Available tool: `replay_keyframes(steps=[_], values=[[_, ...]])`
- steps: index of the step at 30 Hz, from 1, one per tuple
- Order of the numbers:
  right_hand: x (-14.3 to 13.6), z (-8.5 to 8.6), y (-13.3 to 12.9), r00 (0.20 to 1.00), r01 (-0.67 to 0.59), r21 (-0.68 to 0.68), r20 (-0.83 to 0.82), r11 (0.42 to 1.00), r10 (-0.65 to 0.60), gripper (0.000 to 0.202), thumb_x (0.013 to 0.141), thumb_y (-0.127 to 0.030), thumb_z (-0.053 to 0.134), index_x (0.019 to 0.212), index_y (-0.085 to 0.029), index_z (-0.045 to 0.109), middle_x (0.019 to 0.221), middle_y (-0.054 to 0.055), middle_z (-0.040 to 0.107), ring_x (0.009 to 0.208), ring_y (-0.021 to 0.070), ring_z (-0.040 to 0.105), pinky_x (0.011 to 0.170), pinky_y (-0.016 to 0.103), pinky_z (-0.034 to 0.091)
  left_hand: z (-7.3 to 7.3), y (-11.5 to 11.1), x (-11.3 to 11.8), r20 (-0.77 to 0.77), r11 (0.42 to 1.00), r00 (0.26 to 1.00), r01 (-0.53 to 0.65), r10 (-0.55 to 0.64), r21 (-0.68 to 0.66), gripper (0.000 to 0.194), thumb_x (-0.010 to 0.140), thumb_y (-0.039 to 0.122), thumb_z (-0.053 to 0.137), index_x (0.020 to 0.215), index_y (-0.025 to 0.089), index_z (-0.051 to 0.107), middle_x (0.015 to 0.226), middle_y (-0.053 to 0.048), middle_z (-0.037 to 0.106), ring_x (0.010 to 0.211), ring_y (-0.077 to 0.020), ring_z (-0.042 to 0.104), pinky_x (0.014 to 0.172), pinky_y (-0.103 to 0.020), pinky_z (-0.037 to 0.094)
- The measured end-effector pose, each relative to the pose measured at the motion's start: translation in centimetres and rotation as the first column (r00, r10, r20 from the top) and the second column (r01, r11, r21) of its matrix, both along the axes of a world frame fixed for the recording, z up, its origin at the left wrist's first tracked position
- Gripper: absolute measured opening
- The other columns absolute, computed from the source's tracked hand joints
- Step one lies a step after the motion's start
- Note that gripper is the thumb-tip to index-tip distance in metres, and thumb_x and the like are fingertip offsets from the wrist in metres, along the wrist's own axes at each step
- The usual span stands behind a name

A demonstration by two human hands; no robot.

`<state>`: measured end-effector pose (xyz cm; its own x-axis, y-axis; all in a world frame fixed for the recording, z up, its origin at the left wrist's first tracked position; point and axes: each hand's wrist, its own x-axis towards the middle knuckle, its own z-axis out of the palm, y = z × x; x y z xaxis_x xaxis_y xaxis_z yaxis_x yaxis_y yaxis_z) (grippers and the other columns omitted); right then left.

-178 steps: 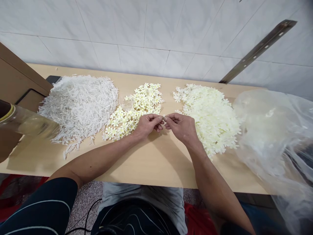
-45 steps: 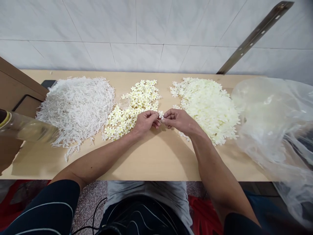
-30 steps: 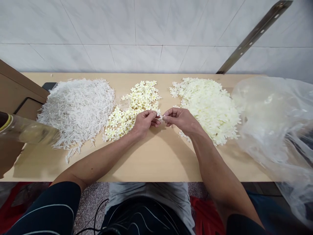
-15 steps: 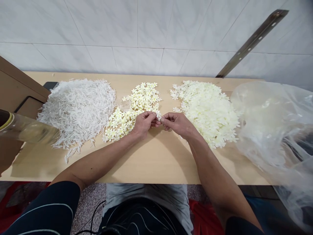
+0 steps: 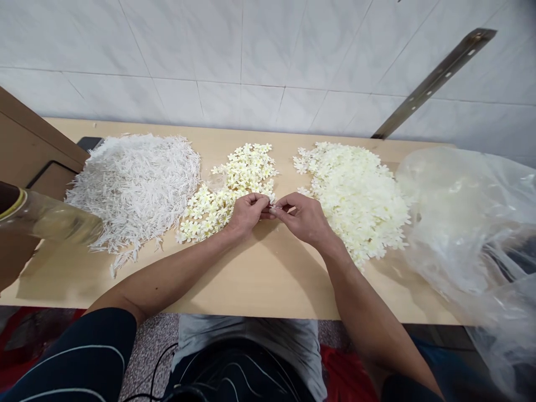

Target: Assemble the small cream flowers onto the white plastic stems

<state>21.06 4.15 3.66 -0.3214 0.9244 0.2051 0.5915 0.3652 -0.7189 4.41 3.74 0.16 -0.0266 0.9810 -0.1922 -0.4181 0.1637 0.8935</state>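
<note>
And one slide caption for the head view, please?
Left hand and right hand close together by heaped pale flowers, white strands further left.

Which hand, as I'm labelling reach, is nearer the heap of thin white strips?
Left. The left hand is right of the white heap, past some cream, yellow-centred flowers; the right hand lies farther right.

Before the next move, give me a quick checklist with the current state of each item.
1. Both hands together: ok, left hand and right hand meet at the fingertips.
2. Grip on the small pale piece: cannot tell how secure; fingers hide most of it.
3. Yellow-centred flowers near the left hand: ok.
4. Pale flower pile near the right hand: ok.
5. White strand pile on the table: ok.
6. Plastic bag clear of both hands: ok.
</note>
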Motion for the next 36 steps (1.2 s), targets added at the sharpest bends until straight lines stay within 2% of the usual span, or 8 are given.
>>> replay_keyframes(steps=[4,10,16,20,25,30,36], values=[[0.3,0.1,0.1,0.997,0.025,-0.026,-0.076,0.999,-0.027,0.021,0.089,-0.045,0.073,0.084,-0.025,0.075,0.09,0.007,0.075,0.084,0.0249,0.069,0.073,0.038,0.057,-0.3,0.1,-0.1,0.032,0.999,0.999,0.031,-0.031,0.012,0.021,0.076,0.029,0.079,0.081,0.014,0.065,0.073,-0.004,0.071,0.062,-0.0129,0.07,0.067,-0.027,0.06],[1.8,1.1,0.5,0.981,0.063,-0.055,-0.181,0.997,-0.072,0.031,0.084,-0.054,0.078,0.082,-0.023,0.077,0.091,0.007,0.075,0.076,0.0234,0.068,0.072,0.04,0.058,-0.3,0.3,-0.4,0.038,0.996,0.996,0.076,-0.078,0.044,0.025,0.077,0.033,0.08,0.081,0.014,0.065,0.078,-0.008,0.072,0.064,-0.0161,0.072,0.061,-0.026,0.057],[2.3,2.3,0.3,0.983,0.168,-0.081,-0.065,0.982,-0.174,0.04,0.087,-0.058,0.072,0.076,-0.02,0.071,0.073,0.005,0.072,0.064,0.0203,0.065,0.062,0.034,0.049,0.3,0.0,-0.5,0.013,0.994,0.995,0.102,-0.103,0.023,0.022,0.077,0.031,0.078,0.078,0.014,0.064,0.077,-0.008,0.072,0.063,-0.0147,0.07,0.06,-0.024,0.055],[2.0,2.0,0.3,0.992,0.118,-0.132,-0.032,0.984,-0.123,0.048,0.091,-0.064,0.063,0.074,-0.019,0.066,0.065,0.006,0.069,0.061,0.0197,0.064,0.059,0.031,0.044,0.3,0.0,-0.5,0.017,0.994,0.994,0.108,-0.109,0.022,0.022,0.077,0.031,0.077,0.078,0.014,0.064,0.078,-0.009,0.072,0.063,-0.0148,0.07,0.06,-0.025,0.054],[1.9,0.9,0.9,0.973,0.047,-0.17,-0.216,0.984,-0.084,0.042,0.091,-0.06,0.067,0.079,-0.02,0.069,0.074,0.005,0.072,0.071,0.02,0.068,0.07,0.032,0.05,0.4,0.0,-0.5,0.014,0.995,0.995,0.102,-0.102,0.024,0.02,0.077,0.03,0.076,0.079,0.013,0.065,0.079,-0.009,0.073,0.062,-0.0151,0.07,0.058,-0.025,0.054],[2.0,0.8,1.0,0.944,0.052,-0.176,-0.313,0.983,-0.106,0.033,0.087,-0.052,0.074,0.089,-0.019,0.076,0.076,0.004,0.073,0.076,0.0206,0.068,0.076,0.034,0.053,0.6,-0.1,-0.5,0.02,0.994,0.994,0.106,-0.106,0.005,0.019,0.076,0.028,0.075,0.08,0.013,0.065,0.079,-0.009,0.073,0.062,-0.0153,0.07,0.058,-0.025,0.054],[2.1,1.4,0.6,0.983,0.093,-0.121,-0.146,0.988,-0.11,0.038,0.093,-0.054,0.067,0.078,-0.019,0.071,0.073,0.005,0.074,0.062,0.0157,0.06,0.062,0.029,0.044,0.4,0.0,-0.6,0.024,0.993,0.993,0.116,-0.116,0.016,0.02,0.075,0.029,0.075,0.08,0.012,0.065,0.078,-0.009,0.072,0.062,-0.0159,0.07,0.057,-0.025,0.054]])
